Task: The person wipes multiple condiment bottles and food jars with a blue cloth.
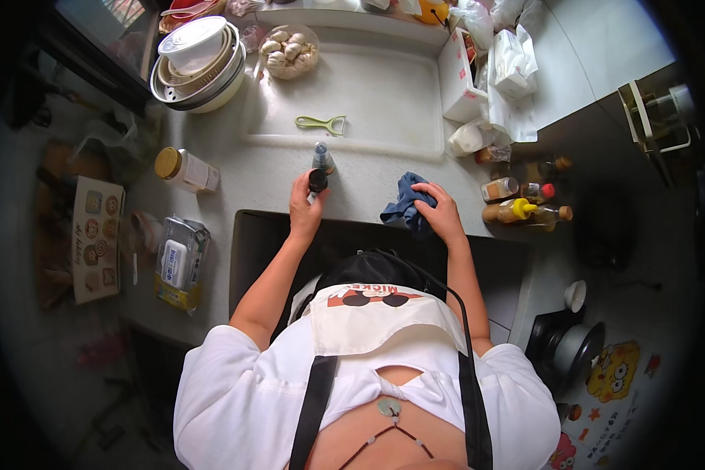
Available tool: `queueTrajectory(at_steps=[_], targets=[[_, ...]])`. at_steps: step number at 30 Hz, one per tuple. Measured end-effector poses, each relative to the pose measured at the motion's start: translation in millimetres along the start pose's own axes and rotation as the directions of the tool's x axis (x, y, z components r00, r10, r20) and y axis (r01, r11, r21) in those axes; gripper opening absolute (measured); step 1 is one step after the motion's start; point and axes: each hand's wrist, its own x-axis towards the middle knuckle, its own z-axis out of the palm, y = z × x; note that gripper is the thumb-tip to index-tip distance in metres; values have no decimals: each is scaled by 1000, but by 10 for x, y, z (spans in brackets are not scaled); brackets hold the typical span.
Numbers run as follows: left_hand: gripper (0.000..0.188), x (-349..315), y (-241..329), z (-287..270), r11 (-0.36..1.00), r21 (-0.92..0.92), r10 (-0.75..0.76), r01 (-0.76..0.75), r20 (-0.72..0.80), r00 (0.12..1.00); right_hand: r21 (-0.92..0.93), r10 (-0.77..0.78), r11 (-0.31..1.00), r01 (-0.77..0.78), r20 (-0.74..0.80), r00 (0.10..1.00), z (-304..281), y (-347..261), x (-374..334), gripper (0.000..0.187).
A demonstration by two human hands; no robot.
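Observation:
My left hand (pixel 303 207) is closed around a small bottle with a black cap (pixel 317 180) near the counter's front edge. Just beyond it stands a second small bottle (pixel 323 159), clear and bluish; whether the two touch I cannot tell. On the right, my right hand (pixel 442 213) grips a crumpled dark blue cloth (pixel 404 202), part of which spreads out to the left of my fingers. Farther back, a green peeler (pixel 319 123) lies on the counter, with its blade end pointing right.
Stacked bowls and strainers (pixel 200 70) stand at the back left, beside a bowl of garlic (pixel 289 53). A gold-lidded jar (pixel 186 171) and a pack of wipes (pixel 182 258) are on the left. Several seasoning bottles (pixel 527 207) and a white box (pixel 460 78) line the right.

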Motion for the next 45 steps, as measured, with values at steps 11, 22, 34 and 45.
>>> queueTrajectory(at_steps=[11, 22, 34, 45], targets=[[47, 37, 469, 860, 970, 15, 233, -244, 244, 942, 12, -104, 994, 104, 6, 995, -405, 12, 287, 33], [46, 286, 554, 1142, 959, -11, 275, -282, 270, 923, -84, -403, 909, 408, 70, 913, -713, -400, 613, 35], [36, 264, 393, 1133, 994, -50, 105, -93, 329, 939, -357, -277, 845, 399, 345, 897, -272, -654, 798, 31], [32, 264, 516, 1106, 992, -13, 126, -128, 301, 945, -126, -222, 963, 237, 123, 967, -37, -415, 904, 23]])
